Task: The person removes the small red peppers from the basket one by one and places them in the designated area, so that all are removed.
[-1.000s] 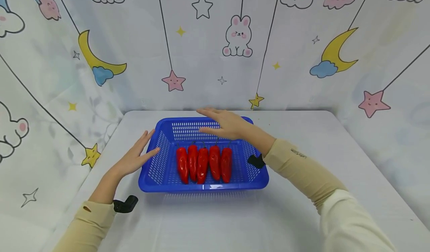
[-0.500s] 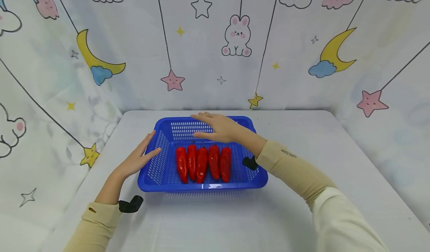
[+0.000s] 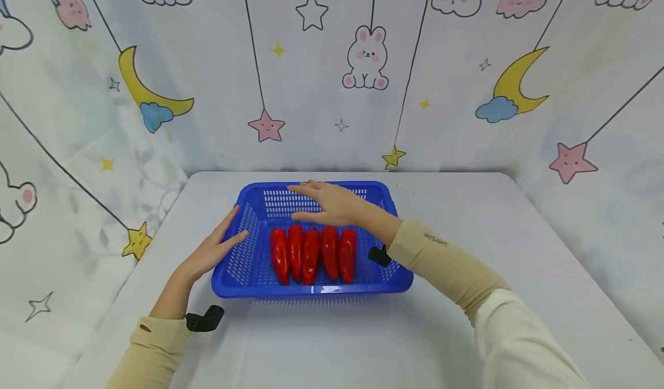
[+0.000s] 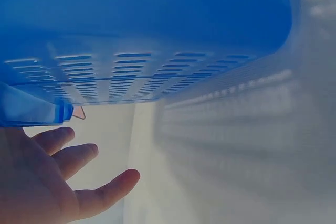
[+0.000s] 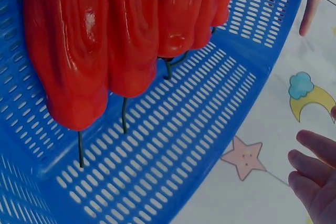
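Several red chili peppers (image 3: 311, 257) lie side by side in a blue plastic basket (image 3: 311, 290), their thin green stems toward its far side. My left hand (image 3: 208, 252) is at the basket's left rim, fingers extended and thumb over the edge; whether it presses the rim is unclear. In the left wrist view, its fingers (image 4: 79, 161) spread below the blue basket wall (image 4: 157, 9). Over the back part of the basket hovers my right hand (image 3: 337, 204), fingers straight and thumb apart, holding nothing. The right wrist view shows the peppers (image 5: 73, 61) close up, with that hand (image 5: 315, 182) beyond the basket edge.
A white-covered table (image 3: 456, 216) carries the basket. Behind it hangs a white cloth (image 3: 446, 141) printed with moons, stars and rabbits, which also lines both sides. Each wrist wears a small black device (image 3: 205, 318).
My right hand has moved to the left and slightly nearer over the basket. The left hand stays at the rim while its forearm shifts a little right. Basket and peppers stay put.
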A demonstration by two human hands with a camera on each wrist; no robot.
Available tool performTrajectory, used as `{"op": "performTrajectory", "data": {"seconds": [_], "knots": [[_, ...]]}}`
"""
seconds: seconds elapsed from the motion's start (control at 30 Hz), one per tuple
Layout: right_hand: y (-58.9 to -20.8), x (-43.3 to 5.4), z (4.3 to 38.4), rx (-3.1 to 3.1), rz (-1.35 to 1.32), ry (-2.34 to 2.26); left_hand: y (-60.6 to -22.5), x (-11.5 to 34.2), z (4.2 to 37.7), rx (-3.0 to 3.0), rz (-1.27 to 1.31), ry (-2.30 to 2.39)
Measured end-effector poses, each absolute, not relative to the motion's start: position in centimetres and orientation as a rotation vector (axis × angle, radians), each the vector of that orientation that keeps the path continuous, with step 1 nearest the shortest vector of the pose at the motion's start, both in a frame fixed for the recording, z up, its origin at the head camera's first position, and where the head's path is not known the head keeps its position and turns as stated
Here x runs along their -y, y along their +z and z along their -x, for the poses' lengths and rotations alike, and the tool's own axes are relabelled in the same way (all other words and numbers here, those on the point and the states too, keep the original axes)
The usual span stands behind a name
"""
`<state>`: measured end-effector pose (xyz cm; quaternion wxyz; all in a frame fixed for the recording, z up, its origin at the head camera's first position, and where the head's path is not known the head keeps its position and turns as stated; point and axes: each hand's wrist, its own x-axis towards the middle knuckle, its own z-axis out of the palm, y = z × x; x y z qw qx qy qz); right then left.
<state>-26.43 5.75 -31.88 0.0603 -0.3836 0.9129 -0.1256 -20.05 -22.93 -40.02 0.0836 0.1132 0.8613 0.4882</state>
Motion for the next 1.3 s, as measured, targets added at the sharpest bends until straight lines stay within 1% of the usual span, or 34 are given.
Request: {"op": "performTrajectory", "data": {"seconds": [0.33,0.63,0.97,1.3], "knots": [[-32.7,-5.1,26.6,-2.741,1.185,-0.320,-40.8,22.6,20.2,-2.524,-0.295,1.521],[-33.6,-4.1,26.7,-2.718,1.218,-0.253,-41.3,22.6,20.1,-2.440,-0.266,1.689],[-34.8,-3.1,26.6,-2.689,1.286,-0.201,-41.5,22.7,20.1,-2.448,-0.241,1.658],[-36.5,-2.0,26.5,-2.663,1.319,-0.128,-41.7,22.5,20.0,-2.386,-0.212,1.764]]}}
